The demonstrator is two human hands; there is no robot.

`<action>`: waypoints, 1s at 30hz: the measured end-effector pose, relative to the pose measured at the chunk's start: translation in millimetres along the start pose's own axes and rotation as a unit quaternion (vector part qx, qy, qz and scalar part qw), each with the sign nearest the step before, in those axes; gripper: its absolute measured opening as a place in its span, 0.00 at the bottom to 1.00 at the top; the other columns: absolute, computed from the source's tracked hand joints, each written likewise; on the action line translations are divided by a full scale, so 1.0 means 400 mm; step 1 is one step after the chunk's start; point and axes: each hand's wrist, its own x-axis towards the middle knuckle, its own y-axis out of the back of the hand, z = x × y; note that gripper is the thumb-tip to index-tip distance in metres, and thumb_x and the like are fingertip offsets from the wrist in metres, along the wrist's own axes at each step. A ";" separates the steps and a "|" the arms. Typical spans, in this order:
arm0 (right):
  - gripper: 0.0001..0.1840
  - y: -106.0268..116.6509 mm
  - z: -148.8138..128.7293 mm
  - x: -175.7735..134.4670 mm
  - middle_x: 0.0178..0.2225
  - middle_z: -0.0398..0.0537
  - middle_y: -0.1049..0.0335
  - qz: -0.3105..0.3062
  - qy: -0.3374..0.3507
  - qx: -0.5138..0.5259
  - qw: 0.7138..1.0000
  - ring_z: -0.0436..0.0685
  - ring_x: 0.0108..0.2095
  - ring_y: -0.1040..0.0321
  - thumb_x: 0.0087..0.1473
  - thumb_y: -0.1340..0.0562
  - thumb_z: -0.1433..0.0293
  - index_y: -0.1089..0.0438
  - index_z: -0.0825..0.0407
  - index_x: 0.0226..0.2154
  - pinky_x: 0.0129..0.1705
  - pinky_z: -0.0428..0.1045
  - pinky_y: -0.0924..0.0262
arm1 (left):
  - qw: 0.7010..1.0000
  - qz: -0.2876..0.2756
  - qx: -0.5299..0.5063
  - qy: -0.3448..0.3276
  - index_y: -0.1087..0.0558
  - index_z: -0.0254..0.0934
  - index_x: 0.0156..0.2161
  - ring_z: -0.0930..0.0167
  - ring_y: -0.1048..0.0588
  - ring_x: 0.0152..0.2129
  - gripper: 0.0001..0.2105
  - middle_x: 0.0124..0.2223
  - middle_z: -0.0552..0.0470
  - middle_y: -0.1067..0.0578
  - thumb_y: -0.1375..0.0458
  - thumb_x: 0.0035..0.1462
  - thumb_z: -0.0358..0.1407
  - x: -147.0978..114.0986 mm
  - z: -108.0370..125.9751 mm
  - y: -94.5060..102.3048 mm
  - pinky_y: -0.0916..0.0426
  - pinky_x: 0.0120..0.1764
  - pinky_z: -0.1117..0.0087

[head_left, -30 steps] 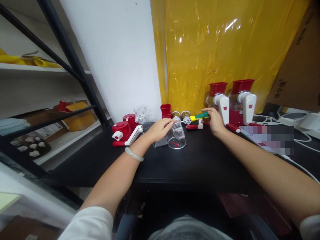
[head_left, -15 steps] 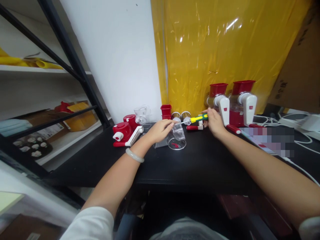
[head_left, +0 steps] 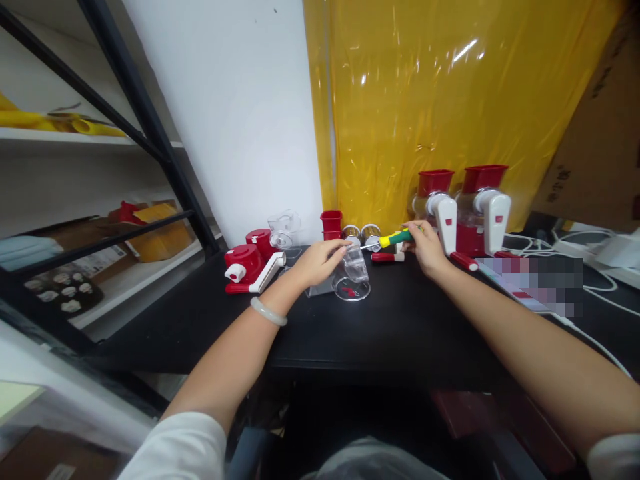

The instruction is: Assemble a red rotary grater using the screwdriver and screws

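I get soft indoor lt, white glare on glossy yellow plastic sheet, wide-angle edge warp, pixelated patch at R

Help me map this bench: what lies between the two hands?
In the head view, the screwdriver spans from the right hand toward the left hand; two cylinders show behind it, a clear part and red handle lower in frame.

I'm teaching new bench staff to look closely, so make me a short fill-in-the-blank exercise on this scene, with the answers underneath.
1. The right hand grips a screwdriver whose handle is yellow and ____.
2. A pale bangle circles the arm whose hand is at the clear plastic part: the ____ arm.
3. The tabletop is ____ in colour.
4. The two upright machines have ____ hoppers on top.

Missing words: green; left; black; red.
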 end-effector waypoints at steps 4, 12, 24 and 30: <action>0.22 0.009 0.012 0.006 0.23 0.38 0.35 -0.017 0.029 -0.010 0.999 0.46 0.16 0.41 0.49 0.38 0.48 0.36 0.49 0.34 0.18 0.44 0.45 | 1.000 0.002 0.009 0.010 0.29 0.38 0.55 0.62 0.27 0.49 0.17 0.52 0.46 0.25 0.54 0.69 0.40 -0.002 0.003 0.001 0.33 0.50 0.59; 0.14 0.010 -0.003 0.001 0.24 0.41 0.35 -0.015 -0.005 0.021 1.000 0.49 0.19 0.37 0.56 0.45 0.57 0.33 0.50 0.32 0.21 0.47 0.38 | 1.000 0.003 0.016 0.014 0.30 0.40 0.56 0.61 0.26 0.47 0.16 0.52 0.47 0.24 0.54 0.69 0.40 -0.002 0.002 0.002 0.32 0.49 0.58; 0.18 0.011 0.010 0.008 0.24 0.39 0.34 -0.019 0.005 0.040 0.999 0.45 0.16 0.40 0.47 0.35 0.53 0.33 0.50 0.32 0.16 0.43 0.42 | 0.999 0.005 0.021 0.035 0.31 0.40 0.56 0.62 0.24 0.43 0.16 0.48 0.47 0.23 0.53 0.69 0.40 -0.005 0.003 0.001 0.32 0.48 0.60; 0.23 0.014 0.010 0.004 0.16 0.37 0.43 -0.025 0.021 -0.015 0.999 0.48 0.13 0.43 0.52 0.42 0.46 0.33 0.50 0.30 0.14 0.45 0.45 | 0.999 0.005 0.028 0.029 0.30 0.41 0.56 0.62 0.25 0.45 0.16 0.49 0.48 0.23 0.53 0.69 0.40 -0.004 0.003 -0.001 0.32 0.49 0.60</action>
